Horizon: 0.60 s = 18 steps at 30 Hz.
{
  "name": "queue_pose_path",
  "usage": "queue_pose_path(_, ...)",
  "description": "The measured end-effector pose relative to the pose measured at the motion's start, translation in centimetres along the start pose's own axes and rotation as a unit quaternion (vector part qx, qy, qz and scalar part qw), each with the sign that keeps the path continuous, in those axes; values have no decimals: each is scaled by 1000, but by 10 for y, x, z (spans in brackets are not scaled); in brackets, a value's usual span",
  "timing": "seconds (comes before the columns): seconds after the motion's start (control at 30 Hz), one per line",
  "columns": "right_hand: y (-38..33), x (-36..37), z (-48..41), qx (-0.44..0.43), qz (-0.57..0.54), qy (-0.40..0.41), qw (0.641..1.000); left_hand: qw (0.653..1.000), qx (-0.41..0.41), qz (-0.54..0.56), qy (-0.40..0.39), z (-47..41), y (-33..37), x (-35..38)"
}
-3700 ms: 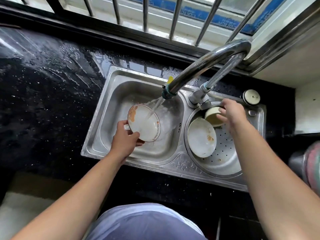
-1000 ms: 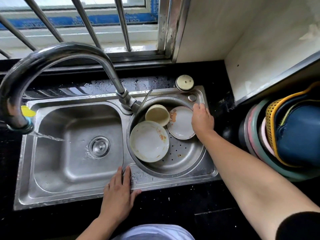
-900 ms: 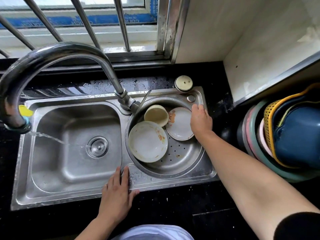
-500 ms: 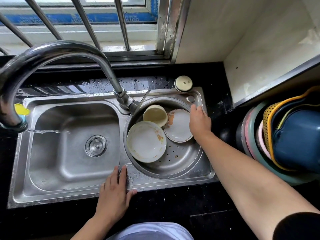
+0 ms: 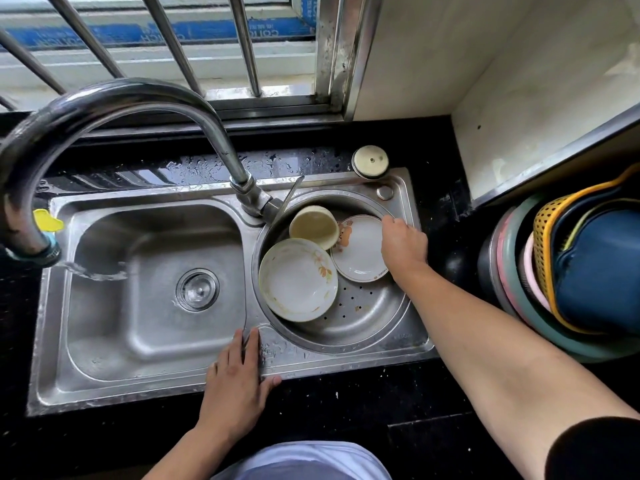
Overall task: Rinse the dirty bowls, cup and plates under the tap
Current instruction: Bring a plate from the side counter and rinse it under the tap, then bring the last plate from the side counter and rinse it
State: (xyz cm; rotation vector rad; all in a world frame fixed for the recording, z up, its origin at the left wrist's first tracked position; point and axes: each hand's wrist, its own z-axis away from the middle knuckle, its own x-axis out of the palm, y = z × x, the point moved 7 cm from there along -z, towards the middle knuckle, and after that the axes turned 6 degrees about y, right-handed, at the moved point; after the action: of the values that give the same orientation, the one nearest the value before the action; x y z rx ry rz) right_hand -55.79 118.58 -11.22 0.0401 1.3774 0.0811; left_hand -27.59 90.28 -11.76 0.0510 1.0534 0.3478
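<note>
Beside the round steel drainer basin (image 5: 349,336), the right hand (image 5: 403,245) grips a small white stained plate (image 5: 360,252); a cream cup (image 5: 314,226) and floral bowl (image 5: 298,279) crowd it; the left hand (image 5: 239,382) lies flat and empty on the sink edge.

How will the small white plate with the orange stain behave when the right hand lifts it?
The small white plate looks glazed, so probably rigid, breakable and slick. It leans on the round steel basin, so it may slide. The right hand touches its rim.

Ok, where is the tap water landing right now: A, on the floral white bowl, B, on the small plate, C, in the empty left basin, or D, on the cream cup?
C: the stream of tap water falls into the rectangular steel left basin, away from all dishes.
</note>
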Motion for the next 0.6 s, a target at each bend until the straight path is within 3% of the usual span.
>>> queue_pose_path(0.23,-1,-14,74,18,-85,-10,996,999,23,8,-22,-1,2,-5)
queue_pose_path(0.33,6,-6,151,102,-179,-29,978,997,54,32,-33,2,2,-13)
queue_pose_path(0.5,15,15,314,316,-340,-20,885,972,227,33,54,21,19,-35)
queue_pose_path(0.6,8,38,422,434,-384,-24,814,946,319,52,15,47,25,-24)
